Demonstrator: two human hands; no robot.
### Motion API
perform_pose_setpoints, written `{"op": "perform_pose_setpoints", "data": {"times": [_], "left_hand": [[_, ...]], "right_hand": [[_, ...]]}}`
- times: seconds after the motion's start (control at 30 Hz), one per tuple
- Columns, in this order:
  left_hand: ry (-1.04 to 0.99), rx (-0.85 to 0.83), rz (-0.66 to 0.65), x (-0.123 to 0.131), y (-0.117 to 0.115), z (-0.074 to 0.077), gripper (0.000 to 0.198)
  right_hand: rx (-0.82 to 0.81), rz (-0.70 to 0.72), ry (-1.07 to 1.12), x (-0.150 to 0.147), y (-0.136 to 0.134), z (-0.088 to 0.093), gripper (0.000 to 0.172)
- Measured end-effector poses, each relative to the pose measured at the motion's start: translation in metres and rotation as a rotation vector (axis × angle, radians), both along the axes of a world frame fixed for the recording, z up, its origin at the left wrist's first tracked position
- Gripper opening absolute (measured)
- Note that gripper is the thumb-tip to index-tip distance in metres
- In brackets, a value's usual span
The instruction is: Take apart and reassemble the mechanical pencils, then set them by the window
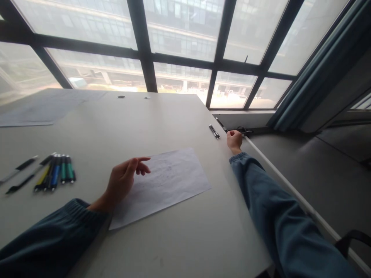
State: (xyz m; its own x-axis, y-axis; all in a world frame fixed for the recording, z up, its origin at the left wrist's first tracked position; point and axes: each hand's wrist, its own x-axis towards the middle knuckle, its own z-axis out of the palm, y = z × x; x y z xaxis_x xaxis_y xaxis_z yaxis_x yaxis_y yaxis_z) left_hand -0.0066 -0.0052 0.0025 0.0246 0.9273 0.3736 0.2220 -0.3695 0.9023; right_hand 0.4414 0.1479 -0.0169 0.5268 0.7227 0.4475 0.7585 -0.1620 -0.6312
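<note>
My left hand (124, 177) hovers over a white sheet of paper (179, 173) with faint marks on it. Its index finger stretches out and the other fingers curl loosely, with nothing held. By the table's right edge, my right hand (234, 141) is closed on a dark pen (222, 125), whose far end points up and to the left. Just left of that hand, thin pens (214, 131) lie side by side. Several markers and pens (56, 172) in yellow, blue, green and black lie grouped on the left, beside a grey-and-black pen (26, 164).
Larger sheets of paper (34, 108) lie at the far left of the white table (162, 123). Windows with dark frames (149, 69) rise behind it. A blue curtain (313, 73) hangs at the right, above a grey floor (313, 162).
</note>
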Motion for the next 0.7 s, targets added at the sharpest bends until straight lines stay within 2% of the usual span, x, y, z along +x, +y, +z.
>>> {"op": "perform_pose_setpoints", "data": {"times": [0.17, 0.33, 0.7], "left_hand": [[0.042, -0.025, -0.009, 0.0005, -0.0002, 0.0012, 0.054], [0.078, -0.025, -0.012, 0.0016, -0.0012, 0.0026, 0.055], [0.077, 0.002, -0.024, 0.0042, -0.0007, 0.0038, 0.054]], "right_hand": [[-0.097, -0.034, -0.015, 0.0002, 0.0027, -0.0055, 0.021], [-0.179, 0.003, -0.056, -0.0009, 0.0039, -0.008, 0.019], [-0.243, 0.069, -0.115, -0.0027, 0.0049, -0.0061, 0.02]]}}
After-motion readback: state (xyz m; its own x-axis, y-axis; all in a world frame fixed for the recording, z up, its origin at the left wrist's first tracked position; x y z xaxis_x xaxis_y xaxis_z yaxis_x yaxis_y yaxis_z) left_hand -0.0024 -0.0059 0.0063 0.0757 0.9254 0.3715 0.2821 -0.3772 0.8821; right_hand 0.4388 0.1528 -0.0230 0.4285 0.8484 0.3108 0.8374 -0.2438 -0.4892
